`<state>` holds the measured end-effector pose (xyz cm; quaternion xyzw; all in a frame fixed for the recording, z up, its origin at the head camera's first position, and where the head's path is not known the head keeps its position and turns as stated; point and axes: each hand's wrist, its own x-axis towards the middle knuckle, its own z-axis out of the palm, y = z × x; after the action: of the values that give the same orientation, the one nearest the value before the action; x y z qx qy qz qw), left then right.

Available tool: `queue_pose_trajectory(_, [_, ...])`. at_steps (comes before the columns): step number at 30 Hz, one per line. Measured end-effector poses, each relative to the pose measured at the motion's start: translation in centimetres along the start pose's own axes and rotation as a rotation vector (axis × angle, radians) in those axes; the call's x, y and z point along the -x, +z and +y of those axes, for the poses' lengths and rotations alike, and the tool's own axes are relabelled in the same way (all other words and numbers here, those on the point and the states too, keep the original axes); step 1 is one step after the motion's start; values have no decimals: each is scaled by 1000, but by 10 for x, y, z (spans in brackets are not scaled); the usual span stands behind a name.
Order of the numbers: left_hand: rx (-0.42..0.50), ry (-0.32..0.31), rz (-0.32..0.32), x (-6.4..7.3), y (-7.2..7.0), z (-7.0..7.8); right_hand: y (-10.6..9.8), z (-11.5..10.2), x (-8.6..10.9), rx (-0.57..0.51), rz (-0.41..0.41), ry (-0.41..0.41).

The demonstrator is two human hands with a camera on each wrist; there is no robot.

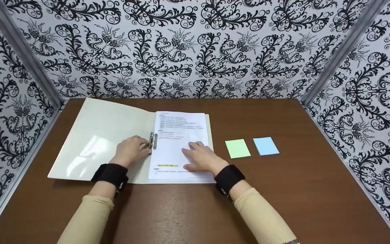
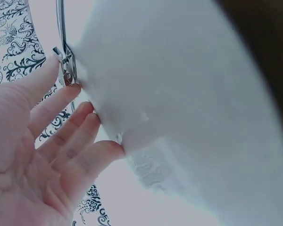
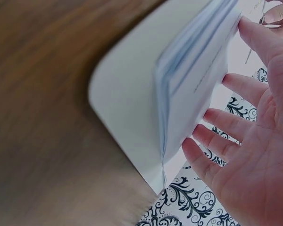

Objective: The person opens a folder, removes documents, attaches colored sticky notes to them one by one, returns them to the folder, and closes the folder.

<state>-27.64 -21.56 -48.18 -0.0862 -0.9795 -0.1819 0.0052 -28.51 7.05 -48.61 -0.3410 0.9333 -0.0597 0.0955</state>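
Observation:
A pale folder (image 1: 113, 115) lies spread on the brown table, a stack of printed sheets (image 1: 181, 152) on its right side. At the spine, a metal clip (image 1: 152, 140) stands by the sheets' left edge. My left hand (image 1: 130, 150) holds this clip, thumb and index finger at its metal part (image 2: 68, 70). In the left wrist view the other fingertips touch the cover's glossy inner face. My right hand (image 1: 203, 157) rests on the top sheet, fingers spread and fairly straight. The right wrist view shows its fingertips on the paper (image 3: 193, 94) and the stack's layered edge.
A green sticky-note pad (image 1: 237, 148) and a blue sticky-note pad (image 1: 265, 146) lie right of the folder. Patterned panels (image 1: 181, 51) enclose the table (image 1: 168, 213) at the back and both sides. Black bands (image 1: 229, 178) circle both wrists.

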Motion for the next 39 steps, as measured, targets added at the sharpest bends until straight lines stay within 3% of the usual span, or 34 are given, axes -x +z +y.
queue_pose_trajectory(9, [-23, -86, 15, 0, 2, 8, 0, -1, 0, 6, 6, 0])
queue_pose_trajectory(22, [-112, -19, 20, -2, 7, 7, 2, -1, -1, 16, -11, 19])
queue_pose_trajectory(26, [-111, -2, -34, -6, 3, 4, 2, -1, -1, 27, -11, 19])
queue_pose_trajectory(33, [-122, 49, -229, -14, -6, -3, 3, 0, -1, 45, 1, 11])
queue_pose_trajectory(35, [-116, 61, -244, -15, -8, -6, 3, 0, -1, 50, 3, 4])
queue_pose_trajectory(39, [-101, 87, -216, -17, -9, -9, 3, 1, 0, 55, 9, -6])
